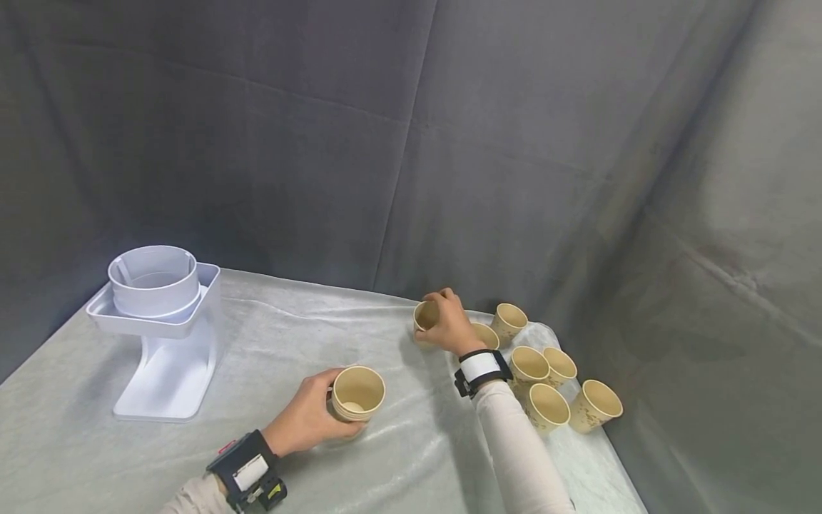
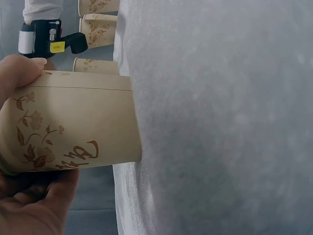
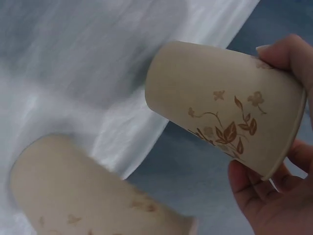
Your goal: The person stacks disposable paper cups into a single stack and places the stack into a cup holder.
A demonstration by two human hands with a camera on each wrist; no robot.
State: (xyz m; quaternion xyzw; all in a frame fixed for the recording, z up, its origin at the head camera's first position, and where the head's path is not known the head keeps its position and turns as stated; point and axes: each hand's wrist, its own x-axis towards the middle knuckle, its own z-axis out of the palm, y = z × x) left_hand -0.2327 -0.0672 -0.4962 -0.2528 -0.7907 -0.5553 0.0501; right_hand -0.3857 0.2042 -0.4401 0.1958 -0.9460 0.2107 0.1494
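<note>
**Pale sleeves (image 1: 523, 450) extend over a cloth-covered desk (image 1: 270, 343)**

Grey drapes (image 1: 308, 143) hang behind the desk and along its right. At left is a white stand (image 1: 160, 389), its top tray bearing a round white container (image 1: 157, 301). At right, six cups (image 1: 594, 403) stand mouth up in a loose group, one partly hidden by the right hand (image 1: 452, 328).

The left hand (image 1: 311, 414) grasps the left cup (image 1: 357, 396) near mid-desk, thumb and fingers on opposite sides, probably to keep it upright with its mouth clear. The right hand grasps the right cup (image 3: 210, 98) near the desk's far edge; holding by the rim end likely suits its taper.

Both held cups are tan, printed with brown flowers and leaves; the left one also carries lettering. Whether it is several nested together, or whether either base touches the desk, I cannot tell.
</note>
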